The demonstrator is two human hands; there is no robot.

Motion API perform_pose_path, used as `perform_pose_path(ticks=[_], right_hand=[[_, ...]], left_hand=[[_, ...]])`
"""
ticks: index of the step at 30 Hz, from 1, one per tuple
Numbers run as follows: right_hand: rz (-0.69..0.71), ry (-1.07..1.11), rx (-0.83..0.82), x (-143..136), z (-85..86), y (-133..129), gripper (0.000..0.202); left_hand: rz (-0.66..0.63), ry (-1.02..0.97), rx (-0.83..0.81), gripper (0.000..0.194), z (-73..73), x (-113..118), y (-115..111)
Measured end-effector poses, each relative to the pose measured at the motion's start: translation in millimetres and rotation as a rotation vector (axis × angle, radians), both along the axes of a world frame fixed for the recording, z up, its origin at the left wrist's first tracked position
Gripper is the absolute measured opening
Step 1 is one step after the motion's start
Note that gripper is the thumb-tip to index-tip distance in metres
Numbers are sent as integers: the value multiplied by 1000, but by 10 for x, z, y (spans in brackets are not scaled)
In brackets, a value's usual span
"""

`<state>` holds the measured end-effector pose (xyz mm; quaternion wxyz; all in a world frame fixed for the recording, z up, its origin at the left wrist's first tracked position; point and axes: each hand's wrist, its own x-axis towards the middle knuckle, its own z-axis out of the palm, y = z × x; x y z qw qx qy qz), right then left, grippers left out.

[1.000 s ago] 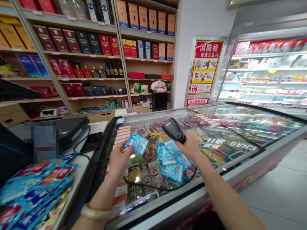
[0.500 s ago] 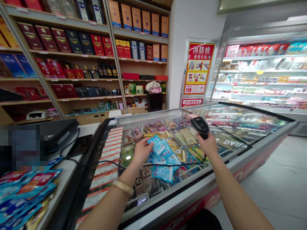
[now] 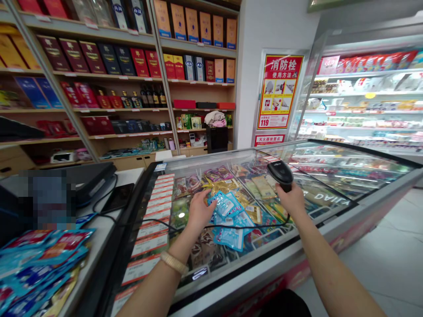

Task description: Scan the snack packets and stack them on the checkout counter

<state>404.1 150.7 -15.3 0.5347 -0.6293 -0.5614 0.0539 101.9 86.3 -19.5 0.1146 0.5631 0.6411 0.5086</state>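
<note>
Several light-blue snack packets [image 3: 231,238] lie in a loose, overlapping pile on the glass top of a chest freezer [image 3: 317,176]. At the pile's left edge is my left hand [image 3: 200,213], thumb and forefinger apart, the thumb close to the uppermost packet. Whether the thumb touches it I cannot tell. Wrapped round the handle of a black barcode scanner [image 3: 280,171], my right hand [image 3: 291,200] holds it above the glass, right of the pile. The scanner's black cable [image 3: 228,227] runs leftward across the packets and under my left wrist.
Left of the freezer, a counter [image 3: 130,172] bears a phone [image 3: 118,198], a black machine [image 3: 95,180] and a heap of colourful packets [image 3: 42,268]. Price labels [image 3: 152,226] line the freezer glass. Behind are shelves of boxes [image 3: 109,59] and a lit refrigerated display [image 3: 366,94].
My left thumb and forefinger have parted, letting go of a blue packet that now lies on the pile. The scanner stays in my right hand. The view has shifted slightly left.
</note>
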Motion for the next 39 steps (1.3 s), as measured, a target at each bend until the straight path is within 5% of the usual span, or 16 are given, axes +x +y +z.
perform_pose_path(ticks=[4, 8, 15, 21, 25, 30, 34, 36, 39], right_hand=[[-47, -30, 16, 66, -16, 17, 44], [-53, -55, 35, 58, 9, -15, 42], [86, -69, 99, -336, 206, -213, 41], [265, -72, 137, -847, 329, -413, 37], [420, -114, 174, -1194, 349, -568, 28], [579, -187, 230, -1514, 335, -675, 19], [645, -195, 234, -1609, 291, -676, 19], [663, -191, 236, -1620, 265, -670, 17], [688, -175, 240, -1626, 231, -671, 14]], left_hand=[[-49, 66, 26, 37, 94, -155, -244], [-22, 57, 92, 33, 229, -578, -583], [428, 287, 46, 36, 443, -1791, -1328], [635, 151, 24, 47, 369, -2478, -1717], [649, 20, -53, 53, 329, -2521, -1706], [636, 78, -222, 52, 453, -2414, -1688], [641, 72, -82, 39, 578, -2310, -1702], [617, -42, 8, 41, 641, -2182, -1683], [449, -518, 104, 40, 728, -1896, -1599]])
